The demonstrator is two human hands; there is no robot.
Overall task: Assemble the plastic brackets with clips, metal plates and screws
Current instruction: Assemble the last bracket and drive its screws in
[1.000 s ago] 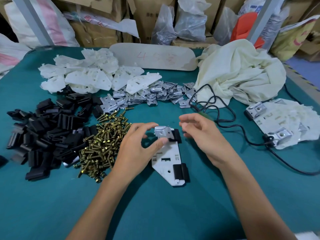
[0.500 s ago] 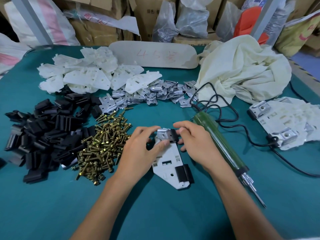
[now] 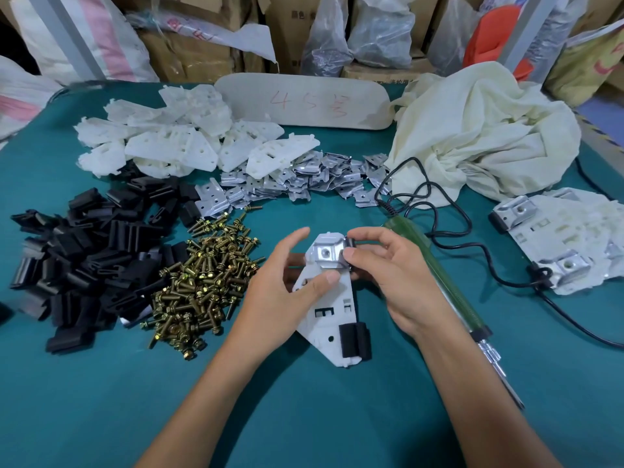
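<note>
A white plastic bracket lies at the middle of the green table, a black clip on its near end. A metal plate sits on its far end. My left hand holds the bracket, thumb pressed on its face below the plate. My right hand pinches the plate's right edge together with the black clip there. To the left lie heaps of brass screws, black clips, white brackets and metal plates.
A green electric screwdriver lies beside my right wrist, its black cable looping behind. Finished brackets are stacked at the right. A cream cloth and a board lie at the back, boxes and bags beyond.
The metal plate has come down onto the bracket's far end. My right hand moved in onto its right edge, and my left thumb now presses the bracket face.
</note>
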